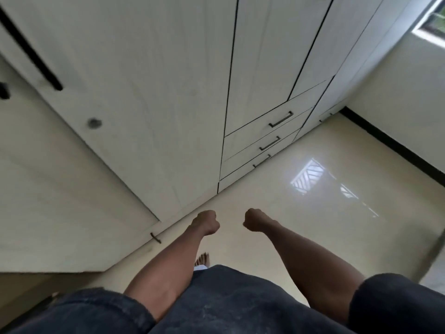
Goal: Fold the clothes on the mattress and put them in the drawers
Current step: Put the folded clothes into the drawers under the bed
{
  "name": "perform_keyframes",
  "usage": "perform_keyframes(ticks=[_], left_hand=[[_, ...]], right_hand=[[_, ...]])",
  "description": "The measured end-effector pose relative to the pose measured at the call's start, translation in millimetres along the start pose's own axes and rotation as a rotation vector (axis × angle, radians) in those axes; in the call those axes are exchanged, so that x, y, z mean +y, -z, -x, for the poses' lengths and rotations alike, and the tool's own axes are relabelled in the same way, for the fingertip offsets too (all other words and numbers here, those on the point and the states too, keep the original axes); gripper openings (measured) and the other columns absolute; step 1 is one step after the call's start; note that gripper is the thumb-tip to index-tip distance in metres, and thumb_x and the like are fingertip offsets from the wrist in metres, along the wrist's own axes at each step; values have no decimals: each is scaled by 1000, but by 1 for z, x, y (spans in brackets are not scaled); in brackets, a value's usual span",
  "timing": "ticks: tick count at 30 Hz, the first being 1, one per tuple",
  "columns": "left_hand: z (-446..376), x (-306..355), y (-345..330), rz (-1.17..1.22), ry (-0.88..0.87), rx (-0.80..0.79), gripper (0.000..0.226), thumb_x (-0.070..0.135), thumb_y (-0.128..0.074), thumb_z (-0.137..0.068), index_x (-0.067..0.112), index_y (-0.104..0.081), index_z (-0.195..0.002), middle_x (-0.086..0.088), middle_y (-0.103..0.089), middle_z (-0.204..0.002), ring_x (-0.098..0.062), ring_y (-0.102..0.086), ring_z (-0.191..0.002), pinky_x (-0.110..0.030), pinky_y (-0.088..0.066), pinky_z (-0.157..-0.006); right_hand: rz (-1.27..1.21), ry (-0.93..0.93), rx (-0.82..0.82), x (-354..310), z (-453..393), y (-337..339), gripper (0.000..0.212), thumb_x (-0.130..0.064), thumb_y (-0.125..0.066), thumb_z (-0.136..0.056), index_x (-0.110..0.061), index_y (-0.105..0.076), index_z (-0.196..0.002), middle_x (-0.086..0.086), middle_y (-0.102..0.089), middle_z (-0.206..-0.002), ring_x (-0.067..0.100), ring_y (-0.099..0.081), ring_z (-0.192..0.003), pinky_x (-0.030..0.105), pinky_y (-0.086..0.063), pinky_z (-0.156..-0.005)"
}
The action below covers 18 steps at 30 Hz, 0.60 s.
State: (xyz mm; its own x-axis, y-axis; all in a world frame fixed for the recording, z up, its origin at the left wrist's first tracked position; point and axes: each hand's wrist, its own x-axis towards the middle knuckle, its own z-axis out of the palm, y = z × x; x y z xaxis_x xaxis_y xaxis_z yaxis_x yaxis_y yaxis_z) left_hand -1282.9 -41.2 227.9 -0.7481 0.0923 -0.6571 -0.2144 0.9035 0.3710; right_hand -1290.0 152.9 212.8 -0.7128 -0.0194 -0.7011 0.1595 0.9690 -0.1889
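Left hand (206,222) and right hand (255,220) both curled in fists, holding nothing. No clothes or mattress in view, maybe behind. Drawers (261,138) ahead on right, all closed. Risk: bare foot (202,259) bumps wardrobe (149,97) edge, close on left. Shiny floor (301,227) wide open on right.

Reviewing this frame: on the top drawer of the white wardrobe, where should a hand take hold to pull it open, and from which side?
Grip the slim dark metal bar handle on the white top drawer front, probably at its middle. It stands off the panel on two end posts, so fingers can hook behind it from the front. Both fists, left hand and right hand, hold nothing.
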Motion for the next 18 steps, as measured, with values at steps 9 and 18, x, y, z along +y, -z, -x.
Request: perform_keyframes(ticks=[9,18], left_hand=[[-91,119,71,-129,-117,146,41,11,-46,-90,10,-51,-131,-11,-52,-135,-31,-41,-127,-36,-36,-102],[-231,296,102,-30,-64,283,52,18,-54,-89,9,-43,-139,-9,-43,-146,-28,-32,-137,-38,-34,-109]], right_hand=[[59,23,77,49,-96,139,10,-18,-43,-85,-14,-51,-80,15,-65,-112,32,-60,-89,30,-44,-70],[204,109,152,185,-207,316,26,-11,-45,-82,-7,-62,-101,18,-65,-118,33,-62,-108,30,-49,-82]])
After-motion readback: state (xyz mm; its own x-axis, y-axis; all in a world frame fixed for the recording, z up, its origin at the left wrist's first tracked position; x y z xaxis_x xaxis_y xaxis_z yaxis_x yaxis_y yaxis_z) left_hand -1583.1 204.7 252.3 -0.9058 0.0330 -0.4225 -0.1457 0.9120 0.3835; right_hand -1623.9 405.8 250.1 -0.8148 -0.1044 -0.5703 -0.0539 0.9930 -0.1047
